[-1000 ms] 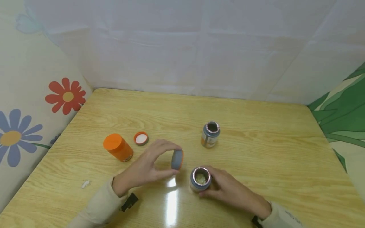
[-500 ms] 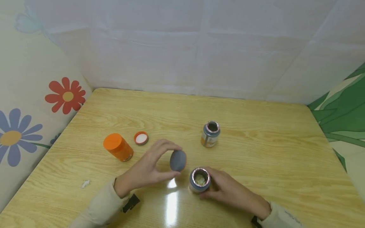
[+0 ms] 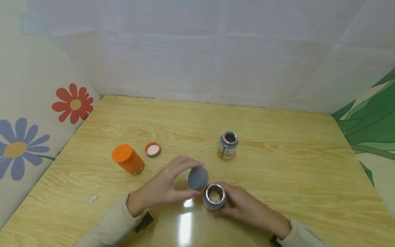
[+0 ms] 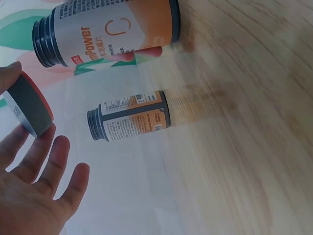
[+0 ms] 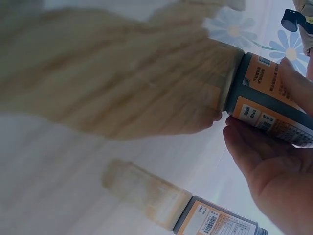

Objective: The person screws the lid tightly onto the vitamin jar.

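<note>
My left hand point(image 3: 168, 183) pinches a grey lid point(image 3: 198, 178) with an orange edge between thumb and fingers, tilted close to the left of an uncapped bottle. That bottle point(image 3: 214, 198) has a grey neck, a shiny torn-foil rim and pale tablets inside. My right hand point(image 3: 248, 207) grips it from the right, and it stands upright on the table. In the left wrist view the lid point(image 4: 32, 105) hangs level with the bottle's threaded neck. The right wrist view shows fingers and thumb round the orange and grey label of the bottle point(image 5: 271, 98).
A second uncapped bottle point(image 3: 227, 146) stands behind. To the left are an orange bottle point(image 3: 128, 159) and an upturned lid point(image 3: 152, 150) with a white liner. A small white scrap point(image 3: 92, 199) lies on the wooden table point(image 3: 293, 154) at front left.
My left hand has moved right and slightly nearer with the lid, turning its flat grey top toward the head camera. The gripped bottle has shifted a little to the left.
</note>
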The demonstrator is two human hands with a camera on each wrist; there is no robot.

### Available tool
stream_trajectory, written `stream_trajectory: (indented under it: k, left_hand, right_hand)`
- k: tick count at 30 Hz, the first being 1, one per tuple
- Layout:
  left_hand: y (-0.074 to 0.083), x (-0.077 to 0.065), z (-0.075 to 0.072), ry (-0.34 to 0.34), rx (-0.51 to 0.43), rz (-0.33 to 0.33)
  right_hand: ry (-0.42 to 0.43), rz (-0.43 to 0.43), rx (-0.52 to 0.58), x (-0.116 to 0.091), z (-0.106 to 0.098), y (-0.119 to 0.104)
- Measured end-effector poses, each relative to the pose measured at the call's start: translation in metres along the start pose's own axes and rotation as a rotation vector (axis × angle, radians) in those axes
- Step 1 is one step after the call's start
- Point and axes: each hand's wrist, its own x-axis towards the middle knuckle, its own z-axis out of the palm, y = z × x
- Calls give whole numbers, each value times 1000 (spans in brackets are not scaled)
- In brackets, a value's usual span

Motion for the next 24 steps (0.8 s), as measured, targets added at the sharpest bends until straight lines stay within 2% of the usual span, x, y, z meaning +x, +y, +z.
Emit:
stream_trajectory:
  k: [2, 7, 13, 17, 24]
  left_hand:
    - [2, 1, 1, -8, -10, -9]
    - [7, 4, 3, -21, -18, 23]
    - [11, 6, 6, -35, 29, 91]
    - [13, 6, 9, -43, 62, 113]
    - [15, 6, 14, -60, 92, 92]
  right_hand:
    - [-2, -1, 2, 0, 0, 0]
    - [-15, 14, 3, 2, 2, -2]
    - [-38, 32, 3, 3, 2, -3]
    - [-40, 36, -10, 3, 2, -4]
    - [-53, 64, -14, 4, 2, -5]
